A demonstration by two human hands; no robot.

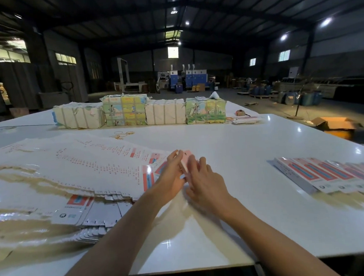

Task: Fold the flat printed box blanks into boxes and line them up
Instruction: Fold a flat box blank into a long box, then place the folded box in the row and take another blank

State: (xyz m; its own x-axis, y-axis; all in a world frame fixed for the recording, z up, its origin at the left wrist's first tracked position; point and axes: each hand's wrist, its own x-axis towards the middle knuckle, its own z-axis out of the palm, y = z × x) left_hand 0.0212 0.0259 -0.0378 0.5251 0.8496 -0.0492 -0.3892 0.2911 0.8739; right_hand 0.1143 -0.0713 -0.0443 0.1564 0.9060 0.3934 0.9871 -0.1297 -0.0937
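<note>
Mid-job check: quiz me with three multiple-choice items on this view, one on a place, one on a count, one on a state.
1. Where on the table is the row of folded boxes? A) right side B) left side C) far edge
2. How many wrapped bundles stand along the far edge? A) two B) four C) six
3. What touches the pink blank? A) both hands B) neither hand C) only one hand
Key: 1 A, the row lies at the right. 2 B, four stand side by side. 3 A, the left hand and right hand meet on it.
</note>
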